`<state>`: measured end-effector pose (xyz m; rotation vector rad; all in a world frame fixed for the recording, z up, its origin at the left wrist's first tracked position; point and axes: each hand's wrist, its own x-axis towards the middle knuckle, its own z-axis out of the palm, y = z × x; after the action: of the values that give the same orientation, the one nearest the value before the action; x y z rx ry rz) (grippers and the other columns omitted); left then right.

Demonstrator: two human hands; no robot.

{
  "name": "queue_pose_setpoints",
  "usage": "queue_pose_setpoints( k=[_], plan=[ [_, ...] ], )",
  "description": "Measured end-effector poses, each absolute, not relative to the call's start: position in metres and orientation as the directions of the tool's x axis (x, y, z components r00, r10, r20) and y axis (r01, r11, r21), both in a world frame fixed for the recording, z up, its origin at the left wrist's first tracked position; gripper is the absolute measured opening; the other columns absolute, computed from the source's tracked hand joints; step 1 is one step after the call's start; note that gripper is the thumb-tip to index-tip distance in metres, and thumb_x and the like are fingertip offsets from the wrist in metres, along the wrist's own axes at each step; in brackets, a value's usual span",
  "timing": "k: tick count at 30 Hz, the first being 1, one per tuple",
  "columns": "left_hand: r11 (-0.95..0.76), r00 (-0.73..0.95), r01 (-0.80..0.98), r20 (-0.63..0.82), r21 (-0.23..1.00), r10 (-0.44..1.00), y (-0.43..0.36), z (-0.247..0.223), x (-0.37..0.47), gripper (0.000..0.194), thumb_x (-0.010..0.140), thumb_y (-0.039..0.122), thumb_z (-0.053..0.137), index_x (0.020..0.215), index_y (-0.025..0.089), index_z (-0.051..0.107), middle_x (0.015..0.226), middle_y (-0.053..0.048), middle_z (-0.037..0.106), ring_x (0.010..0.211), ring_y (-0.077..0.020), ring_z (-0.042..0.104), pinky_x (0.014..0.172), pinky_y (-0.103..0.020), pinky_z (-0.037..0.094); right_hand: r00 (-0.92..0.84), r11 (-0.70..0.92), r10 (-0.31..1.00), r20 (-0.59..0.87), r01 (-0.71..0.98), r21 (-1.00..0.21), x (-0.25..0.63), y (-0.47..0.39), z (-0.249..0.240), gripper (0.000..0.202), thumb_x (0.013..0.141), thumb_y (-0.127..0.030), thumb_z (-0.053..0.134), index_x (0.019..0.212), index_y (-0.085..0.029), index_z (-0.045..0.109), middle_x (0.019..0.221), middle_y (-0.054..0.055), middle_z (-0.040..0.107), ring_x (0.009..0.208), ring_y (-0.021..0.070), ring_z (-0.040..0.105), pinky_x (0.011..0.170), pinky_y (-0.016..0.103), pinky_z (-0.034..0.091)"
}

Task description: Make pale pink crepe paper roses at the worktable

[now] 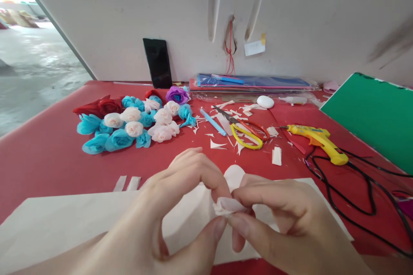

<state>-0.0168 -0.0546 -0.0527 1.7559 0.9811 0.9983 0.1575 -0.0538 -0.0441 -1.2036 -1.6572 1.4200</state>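
Between my left hand [174, 197] and my right hand [284, 210] is a small, pale pink paper flower [227, 206], pinched by the fingertips and thumbs of both. It looks partly rolled, with soft folded layers; its underside is hidden by my fingers. A rounded pale paper petal [235, 175] shows just behind the fingers; whether it joins the flower I cannot tell. Beneath my hands lies a long white paper sheet [64, 223]. Two short paper strips [133, 183] rest by its far edge.
Finished-looking blue, white, red and purple paper flowers [130, 128] cluster at left. Scissors [247, 133], a light-blue pen [213, 122] and paper scraps lie mid-table. A yellow glue gun [319, 139] with its black cord [335, 206] sits right, near a green board [371, 116]. A phone [158, 63] leans behind.
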Motion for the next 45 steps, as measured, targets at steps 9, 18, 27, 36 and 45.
queue_pose_setpoints(
  k=[9, 18, 27, 36, 45],
  plan=[
    [-0.178, 0.515, 0.076, 0.114, 0.981, 0.849, -0.049, -0.058, -0.028, 0.028, 0.078, 0.004, 0.051, 0.088, 0.029, 0.056, 0.082, 0.007, 0.061, 0.075, -0.0121, 0.061, 0.069, -0.018, 0.050, -0.415, -0.130, 0.880, -0.232, 0.260, -0.957, 0.158, -0.055, -0.042, 0.019, 0.078, -0.024, 0.073, 0.061, -0.017, 0.070, 0.058, -0.003, 0.060, 0.060, 0.0087, 0.053, 0.060, 0.018, 0.045],
    [0.067, 0.632, -0.076, -0.004, 0.995, 0.775, -0.049, -0.061, -0.033, 0.018, 0.085, 0.010, 0.058, 0.087, 0.028, 0.057, 0.084, 0.007, 0.061, 0.079, -0.0134, 0.061, 0.075, -0.022, 0.050, -0.570, -0.382, 0.761, -0.311, -0.005, -0.924, 0.160, -0.052, -0.044, 0.026, 0.083, -0.038, 0.072, 0.068, -0.018, 0.072, 0.062, -0.004, 0.063, 0.065, 0.0078, 0.054, 0.071, 0.021, 0.044],
    [-0.013, 0.531, -0.173, 0.105, 0.985, 0.841, -0.044, -0.069, -0.027, 0.009, 0.083, 0.020, 0.070, 0.083, 0.028, 0.070, 0.076, 0.006, 0.061, 0.071, -0.0119, 0.054, 0.068, -0.019, 0.047, -0.667, -0.439, 0.690, -0.283, -0.075, -0.895, 0.167, -0.050, -0.048, 0.019, 0.088, -0.037, 0.068, 0.080, -0.024, 0.078, 0.064, -0.005, 0.060, 0.061, 0.0063, 0.045, 0.070, 0.019, 0.040],
    [0.011, 0.429, -0.301, 0.125, 0.954, 0.895, -0.041, -0.076, -0.018, 0.004, 0.077, 0.035, 0.079, 0.079, 0.034, 0.082, 0.064, 0.004, 0.061, 0.062, -0.0100, 0.056, 0.069, -0.021, 0.050, -0.618, -0.462, 0.704, -0.349, -0.026, -0.886, 0.171, -0.049, -0.061, 0.022, 0.084, -0.043, 0.070, 0.080, -0.023, 0.080, 0.059, -0.004, 0.058, 0.060, 0.0086, 0.036, 0.066, 0.025, 0.033],
    [0.192, 0.530, -0.393, 0.051, 0.899, 0.847, -0.045, -0.091, -0.018, 0.006, 0.080, 0.040, 0.077, 0.085, 0.038, 0.080, 0.072, 0.005, 0.055, 0.069, -0.0099, 0.061, 0.072, -0.022, 0.050, -0.685, -0.511, 0.667, -0.292, -0.137, -0.848, 0.165, -0.044, -0.056, 0.015, 0.089, -0.031, 0.069, 0.081, -0.024, 0.080, 0.065, -0.004, 0.063, 0.070, 0.0070, 0.049, 0.079, 0.021, 0.040]
  ],
)
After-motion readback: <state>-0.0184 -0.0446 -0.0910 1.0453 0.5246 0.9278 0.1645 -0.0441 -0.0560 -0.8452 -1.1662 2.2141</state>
